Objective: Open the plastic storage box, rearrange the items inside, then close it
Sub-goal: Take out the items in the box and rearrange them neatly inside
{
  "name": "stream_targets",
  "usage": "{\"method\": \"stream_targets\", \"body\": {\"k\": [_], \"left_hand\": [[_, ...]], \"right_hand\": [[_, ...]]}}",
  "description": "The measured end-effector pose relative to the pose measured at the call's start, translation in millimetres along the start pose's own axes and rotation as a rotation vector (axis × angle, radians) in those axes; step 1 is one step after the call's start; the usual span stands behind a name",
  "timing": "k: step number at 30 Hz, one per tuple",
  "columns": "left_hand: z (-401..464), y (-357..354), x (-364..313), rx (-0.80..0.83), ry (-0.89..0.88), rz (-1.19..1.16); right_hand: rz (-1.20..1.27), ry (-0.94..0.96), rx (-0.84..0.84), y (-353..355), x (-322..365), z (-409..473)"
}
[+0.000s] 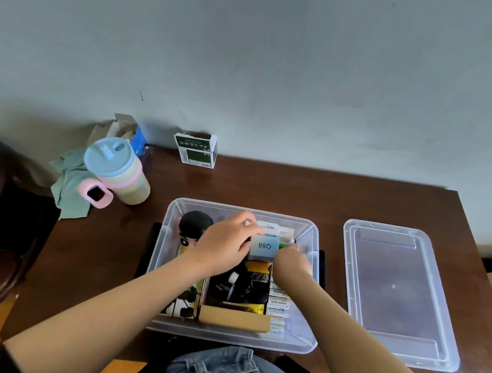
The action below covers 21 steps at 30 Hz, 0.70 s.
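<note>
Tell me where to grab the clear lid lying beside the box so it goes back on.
Grip the lid by its two short rims, from above. It lies flat, inner side up, right of the storage box, so it probably needs flipping first.

"Q88" stands upside down on the pale blue box (pixel 264 246); "Heybright" on small cartons (pixel 278 303).
</note>
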<state>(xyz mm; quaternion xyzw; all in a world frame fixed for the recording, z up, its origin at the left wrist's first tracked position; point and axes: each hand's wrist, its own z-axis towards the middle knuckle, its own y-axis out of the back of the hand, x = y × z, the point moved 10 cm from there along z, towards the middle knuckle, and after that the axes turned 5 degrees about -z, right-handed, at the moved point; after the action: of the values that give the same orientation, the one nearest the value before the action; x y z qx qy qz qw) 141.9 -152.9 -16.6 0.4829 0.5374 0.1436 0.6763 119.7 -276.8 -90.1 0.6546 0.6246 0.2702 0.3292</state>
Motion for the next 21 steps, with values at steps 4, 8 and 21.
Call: {"method": "stream_targets", "body": {"k": [4,8,21], "left_hand": [[14.4,-6.8,-10.7,0.002,-0.092,0.174],[18.2,-18.1,-7.0,0.077,-0.138,0.272],[11.3,-30.9,-4.1,0.133,-0.212,0.231]], "right_hand": [[0.074,-0.035,-0.021,5.3,1.1,10.0],[0.177,-0.103,-0.001,-8.5,-2.2,7.8],[0.02,-0.191,0.039,-27.4,-6.8,-1.1]]}}
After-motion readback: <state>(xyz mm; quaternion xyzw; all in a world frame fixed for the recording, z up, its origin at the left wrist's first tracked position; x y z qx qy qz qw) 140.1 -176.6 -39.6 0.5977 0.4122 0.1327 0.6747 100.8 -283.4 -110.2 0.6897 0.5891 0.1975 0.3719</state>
